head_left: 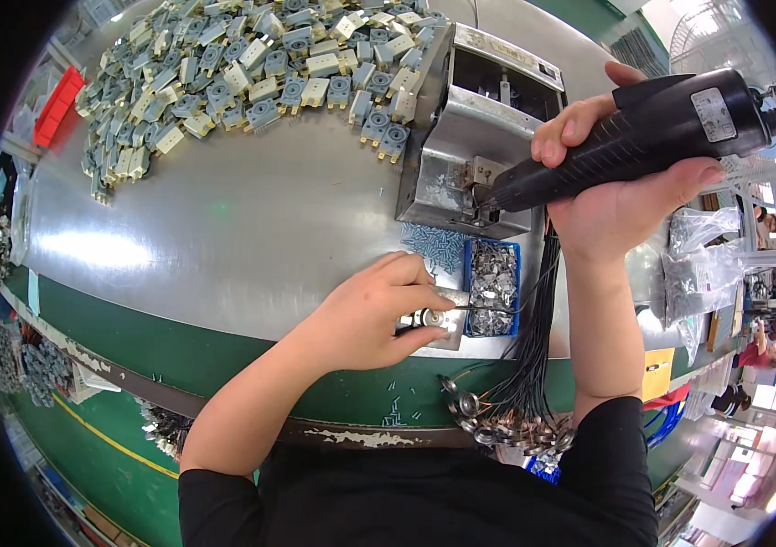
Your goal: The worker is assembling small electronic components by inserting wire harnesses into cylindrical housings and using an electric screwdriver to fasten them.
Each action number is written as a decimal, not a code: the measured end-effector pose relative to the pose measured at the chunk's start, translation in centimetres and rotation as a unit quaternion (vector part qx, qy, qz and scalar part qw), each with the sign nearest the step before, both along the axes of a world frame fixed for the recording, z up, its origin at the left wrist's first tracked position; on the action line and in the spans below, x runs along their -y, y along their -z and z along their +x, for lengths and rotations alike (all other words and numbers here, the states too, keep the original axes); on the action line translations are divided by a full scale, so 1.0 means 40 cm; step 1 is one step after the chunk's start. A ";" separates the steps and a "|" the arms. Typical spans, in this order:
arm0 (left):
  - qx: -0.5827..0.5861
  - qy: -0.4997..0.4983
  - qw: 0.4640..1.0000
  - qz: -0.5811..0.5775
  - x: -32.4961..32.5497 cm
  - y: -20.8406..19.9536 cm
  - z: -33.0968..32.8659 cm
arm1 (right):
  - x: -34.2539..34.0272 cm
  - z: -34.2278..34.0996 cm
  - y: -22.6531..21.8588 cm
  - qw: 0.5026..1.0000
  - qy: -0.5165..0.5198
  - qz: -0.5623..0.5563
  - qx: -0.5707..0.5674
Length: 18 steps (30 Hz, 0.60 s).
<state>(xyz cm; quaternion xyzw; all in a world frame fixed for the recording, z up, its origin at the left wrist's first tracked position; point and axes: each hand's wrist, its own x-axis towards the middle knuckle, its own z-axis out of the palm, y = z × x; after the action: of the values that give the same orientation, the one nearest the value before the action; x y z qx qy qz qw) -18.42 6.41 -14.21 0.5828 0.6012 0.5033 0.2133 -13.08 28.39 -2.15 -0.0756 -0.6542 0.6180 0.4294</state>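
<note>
My right hand (611,205) is wrapped round a thick black electric screwdriver (648,137), which slants down to the left. The screwdriver's tip is at the front of a metal screw feeder (447,169); the fine contact there is too small to make out. Lower down, my left hand (365,310) is closed, thumb and fingers pinching a small round metal part (429,317) over a small metal plate (451,333). A thin black wire runs from beside those fingers across a blue tray (467,287) of small metal pieces. The fingers partly cover the round part.
Many grey and cream plastic socket-like pieces (265,87) are heaped at the far left. Loose screws (432,244) lie before the feeder. Black wires with round metal ends (497,424) hang over the table's front edge. A red bin (58,108) stands far left; plastic bags (703,264) lie right.
</note>
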 end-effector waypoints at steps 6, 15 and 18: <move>0.002 0.002 1.000 0.004 0.004 0.001 0.002 | 0.019 0.004 -0.013 0.999 -0.031 0.023 0.028; -0.002 -0.012 0.999 0.039 0.010 0.003 0.008 | 0.050 0.058 -0.012 0.990 -0.127 -0.057 0.003; -0.004 -0.021 1.000 0.009 0.019 0.003 -0.001 | 0.087 0.077 -0.019 0.958 -0.271 -0.081 -0.039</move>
<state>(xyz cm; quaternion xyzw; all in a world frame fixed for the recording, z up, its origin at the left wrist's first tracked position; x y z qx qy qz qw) -18.44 5.65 -14.34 0.5738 0.6097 0.5109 0.1951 -10.00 24.92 -1.39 0.0941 -0.5808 0.7646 0.2631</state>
